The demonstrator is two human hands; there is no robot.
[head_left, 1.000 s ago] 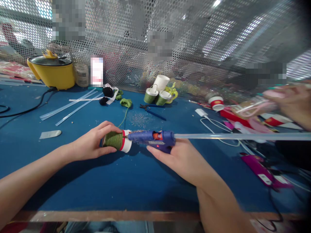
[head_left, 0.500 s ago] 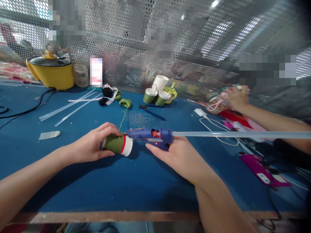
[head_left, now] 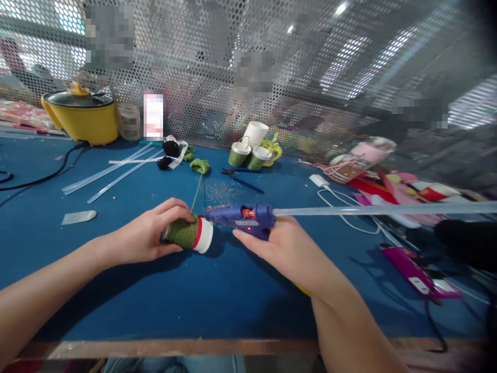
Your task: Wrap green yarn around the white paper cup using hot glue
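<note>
The step in hand looks like gluing yarn to a paper cup; the left hand (head_left: pixel 145 235) pinches the green-wound cup (head_left: pixel 182 233) between thumb and curled fingers, the cup lying over on its side above the near part of the blue table (head_left: pixel 217 305), its white end (head_left: pixel 206 237) facing right; the right hand (head_left: pixel 293 251) is wrapped round the grip of a glue gun (head_left: pixel 240 213), a long glue stick (head_left: pixel 349 210) jutting from its back, though I cannot tell whether the trigger is pressed. The nozzle sits at the upper edge of the red band (head_left: pixel 199 234) — whether it touches is too small to tell — close to where the yarn strand (head_left: pixel 197 191) meets the cup; the next move seems to call for a steady cup, fingertips clear of the hot tip, and slack in that strand. It runs back to a green yarn bundle (head_left: pixel 200 166), with pliers (head_left: pixel 248 181) just beside; farther back stand two small green cups (head_left: pixel 248 155) and a white cup (head_left: pixel 256 133); a white cable (head_left: pixel 330 202) passes beneath the glue stick — the likeliest snag if the gun swings right.
</note>
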